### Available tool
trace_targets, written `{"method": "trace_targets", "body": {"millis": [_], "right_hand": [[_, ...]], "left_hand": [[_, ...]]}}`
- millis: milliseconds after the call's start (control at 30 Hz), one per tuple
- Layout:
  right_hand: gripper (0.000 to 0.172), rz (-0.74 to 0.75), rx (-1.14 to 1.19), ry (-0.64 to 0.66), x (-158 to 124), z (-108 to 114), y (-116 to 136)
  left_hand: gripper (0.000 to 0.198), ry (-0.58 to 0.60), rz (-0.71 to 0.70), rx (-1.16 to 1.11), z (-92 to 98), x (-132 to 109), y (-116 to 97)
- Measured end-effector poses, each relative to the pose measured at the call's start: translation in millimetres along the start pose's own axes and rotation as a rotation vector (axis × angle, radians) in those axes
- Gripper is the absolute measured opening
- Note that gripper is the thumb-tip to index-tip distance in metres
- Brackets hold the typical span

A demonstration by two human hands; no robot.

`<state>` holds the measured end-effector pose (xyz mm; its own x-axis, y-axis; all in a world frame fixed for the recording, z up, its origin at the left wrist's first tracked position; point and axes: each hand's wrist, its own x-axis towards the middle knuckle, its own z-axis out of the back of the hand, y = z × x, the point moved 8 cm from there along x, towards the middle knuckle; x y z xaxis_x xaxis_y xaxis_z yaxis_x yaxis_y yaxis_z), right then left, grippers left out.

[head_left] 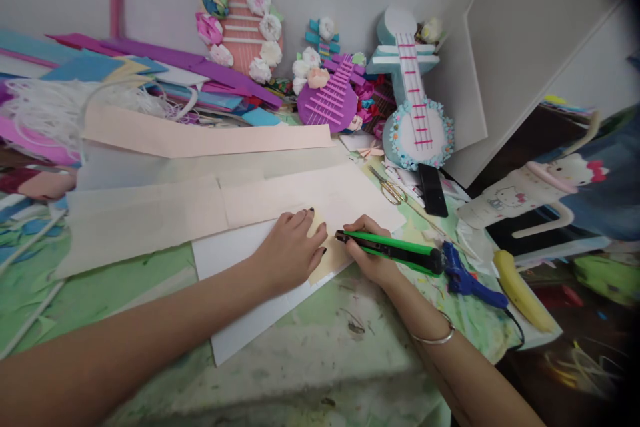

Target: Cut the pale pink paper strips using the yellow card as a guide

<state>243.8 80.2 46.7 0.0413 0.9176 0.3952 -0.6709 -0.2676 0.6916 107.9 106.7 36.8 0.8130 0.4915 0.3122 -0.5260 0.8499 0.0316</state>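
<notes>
The green utility knife [395, 250] is in my right hand [367, 257], just above the cream paper piece [334, 259], with its dark nose pointing toward my other hand. My right fingers are wrapped around the front half of its body; the back end sticks out toward my wrist side. I judge it light and rigid, its casing probably smooth enough to slip a little in a damp palm, so the body behind the nose is the place to grip. I can't tell whether any blade is out, so the nose is no place for a fingertip.

My left hand [290, 247] lies palm down, fingers a little apart and clamped on nothing, across the cream piece and the white sheet [245, 323] under it. Both look light and flat, the white one perhaps stiffer, like card; they would likely skid or crease, so flat pressure near an edge suits them better than a pinch.

Beyond lie long pale peach strips [280, 190], thin and prone to buckling, I'd say. To the right on the worktop [300, 360] are scissors [394, 192], a black phone [433, 190], a blue glue gun [467, 277] and a banana [523, 293].
</notes>
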Motion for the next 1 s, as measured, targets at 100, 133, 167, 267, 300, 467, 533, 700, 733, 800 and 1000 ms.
{"method": "trace_targets", "body": {"millis": [100, 133, 167, 267, 300, 467, 533, 700, 733, 800, 1000], "right_hand": [[0.01, -0.011, 0.013, 0.016, -0.4, -1.2, -1.1], [0.01, -0.011, 0.015, 0.017, -0.6, -1.0, -1.3], [0.01, -0.012, 0.017, 0.017, -0.8, -0.7, -1.4], [0.01, -0.014, 0.017, 0.016, -1.1, 0.3, -0.4], [0.01, -0.015, 0.018, 0.019, -1.2, 0.2, 0.4], [0.008, 0.005, -0.009, -0.008, -1.5, 1.5, 6.8], [0.008, 0.023, -0.015, -0.024, -1.8, 2.4, 9.3], [0.008, 0.031, -0.013, -0.024, -1.6, 3.3, 12.2], [0.007, 0.029, -0.011, -0.02, -1.9, 3.3, 12.3], [0.007, 0.025, -0.004, -0.008, -3.4, 3.0, 11.7], [0.009, 0.028, 0.002, 0.029, -12.1, 2.2, 8.0]], "left_hand": [[0.037, 0.0, 0.003, -0.004, 0.0, -0.2, 0.4], [0.037, 0.002, 0.005, -0.008, 0.2, -0.1, 0.5], [0.037, 0.005, 0.006, -0.012, 0.4, 0.0, 0.6], [0.037, 0.015, 0.005, -0.013, 1.4, 0.7, 0.0], [0.038, 0.019, 0.005, -0.012, 1.6, 0.9, -0.1], [0.038, 0.036, -0.003, -0.007, 1.7, 1.2, 0.1], [0.038, 0.023, -0.008, -0.016, 2.6, 1.2, 0.1], [0.036, -0.018, -0.007, -0.057, 5.0, 1.1, -0.1], [0.036, -0.02, -0.005, -0.056, 5.0, 1.0, -0.1], [0.036, -0.018, -0.005, -0.042, 4.7, 0.7, -0.3], [0.043, 0.008, -0.009, -0.051, 3.2, 0.0, 0.1]]}}
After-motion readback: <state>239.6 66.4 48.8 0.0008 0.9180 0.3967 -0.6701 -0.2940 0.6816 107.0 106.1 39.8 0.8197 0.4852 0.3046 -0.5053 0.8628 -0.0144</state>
